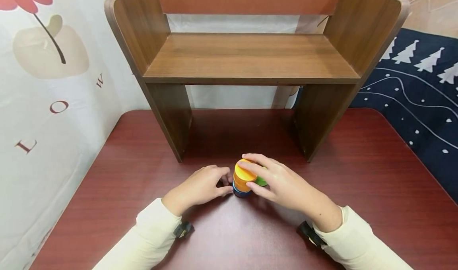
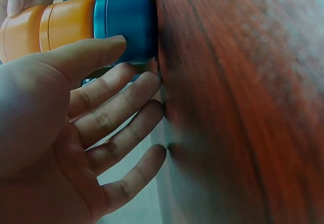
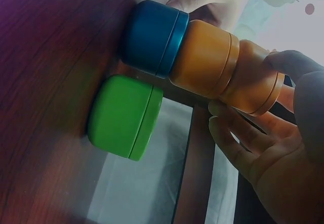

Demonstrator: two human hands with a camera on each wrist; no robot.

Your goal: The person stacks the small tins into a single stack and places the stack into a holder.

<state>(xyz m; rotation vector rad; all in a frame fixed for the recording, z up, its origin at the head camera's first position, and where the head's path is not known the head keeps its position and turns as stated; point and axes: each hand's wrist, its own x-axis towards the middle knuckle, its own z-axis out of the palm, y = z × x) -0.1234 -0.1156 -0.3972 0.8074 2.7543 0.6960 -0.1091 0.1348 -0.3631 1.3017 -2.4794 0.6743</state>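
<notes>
On the table a stack stands upright: a dark blue cup (image 2: 126, 26) with a lighter blue rim at the bottom, then a lower orange cup (image 3: 202, 57) and an upper orange cup (image 3: 253, 77). My right hand (image 1: 282, 182) grips the upper orange cup, thumb on the near side and fingers across the top and far side. Left of the base, my left hand (image 1: 200, 188) holds nothing; its thumb is close to the blue cup and its fingers are loosely bent, fingertips near the table. Touch there cannot be told. A green cup (image 3: 124, 117) stands beside the stack, partly hidden by my right hand in the head view.
A brown wooden shelf unit (image 1: 250, 59) stands on the dark red table (image 1: 118, 174) behind the cups. A pale printed cloth (image 1: 71, 115) hangs at the left, and a dark blue cloth with white trees (image 1: 411, 87) at the right.
</notes>
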